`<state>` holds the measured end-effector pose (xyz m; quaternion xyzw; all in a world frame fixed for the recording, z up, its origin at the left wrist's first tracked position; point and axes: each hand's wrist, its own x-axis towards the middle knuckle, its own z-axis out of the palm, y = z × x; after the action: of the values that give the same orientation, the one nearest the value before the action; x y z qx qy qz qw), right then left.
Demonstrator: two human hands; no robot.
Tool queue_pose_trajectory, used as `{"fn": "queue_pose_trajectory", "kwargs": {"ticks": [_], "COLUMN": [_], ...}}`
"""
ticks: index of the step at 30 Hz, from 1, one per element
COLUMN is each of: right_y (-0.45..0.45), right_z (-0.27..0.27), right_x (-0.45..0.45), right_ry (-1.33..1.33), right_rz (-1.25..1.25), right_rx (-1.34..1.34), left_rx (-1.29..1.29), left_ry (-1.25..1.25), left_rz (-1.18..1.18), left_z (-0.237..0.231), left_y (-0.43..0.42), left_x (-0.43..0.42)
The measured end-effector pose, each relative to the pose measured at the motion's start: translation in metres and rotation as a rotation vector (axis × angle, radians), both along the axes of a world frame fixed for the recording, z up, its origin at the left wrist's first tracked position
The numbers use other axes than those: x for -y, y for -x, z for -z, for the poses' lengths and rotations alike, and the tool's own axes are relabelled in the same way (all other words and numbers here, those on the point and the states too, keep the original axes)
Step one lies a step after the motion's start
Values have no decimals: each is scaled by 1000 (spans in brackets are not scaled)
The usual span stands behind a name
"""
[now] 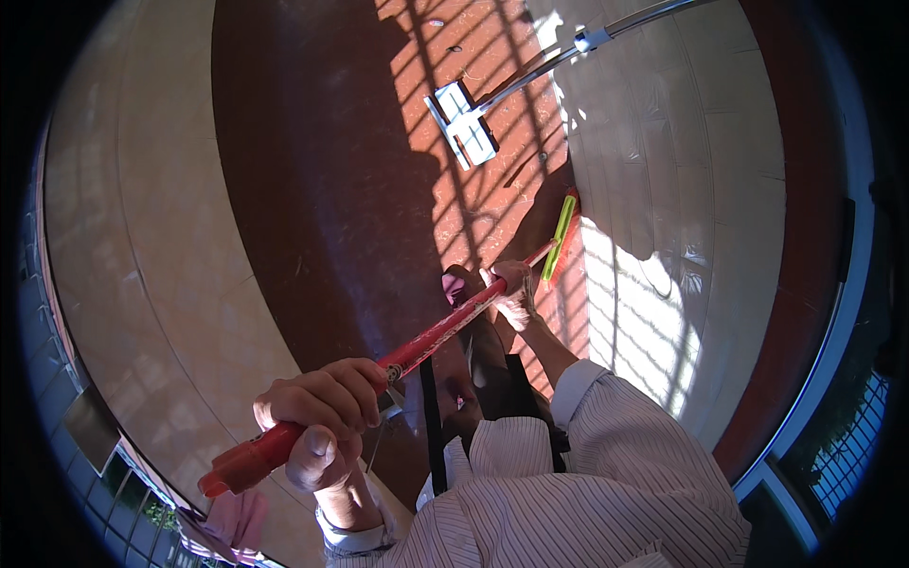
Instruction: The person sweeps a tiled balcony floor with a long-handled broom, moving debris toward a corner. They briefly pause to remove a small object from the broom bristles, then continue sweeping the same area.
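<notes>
A red broom handle (440,334) with worn paint runs diagonally in front of my body. My left hand (323,415) is wrapped around it near its upper end, where a cracked red end piece sticks out beyond the fist. Lower down the stick, my right hand (513,290) grips it as well. The broom's yellow-green head (559,238) with red-orange bristles is on the floor, close against the base of the right wall. My fingers hide parts of the handle.
A white rectangular mop-like head (465,126) lies on the sunlit red floor (469,213); its metal pole (529,77) slants towards the tiled right wall (675,142). Small litter (454,49) dots the floor. A pale wall (142,213) bounds the left. Pink cloth (231,522) hangs at lower left.
</notes>
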<state>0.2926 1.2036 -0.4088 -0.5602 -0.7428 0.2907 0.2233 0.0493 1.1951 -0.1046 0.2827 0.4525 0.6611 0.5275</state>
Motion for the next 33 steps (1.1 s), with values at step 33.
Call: {"fn": "queue_pose_trajectory", "kwargs": {"ticks": [33], "right_y": [-111], "right_z": [-185], "right_x": [-233], "right_ry": [384], "right_rz": [561], "right_rx": [-582], "left_rx": [139], "left_ry": [-46], "left_rz": [-529], "left_z": [32], "left_y": [-16], "left_x": [31]}}
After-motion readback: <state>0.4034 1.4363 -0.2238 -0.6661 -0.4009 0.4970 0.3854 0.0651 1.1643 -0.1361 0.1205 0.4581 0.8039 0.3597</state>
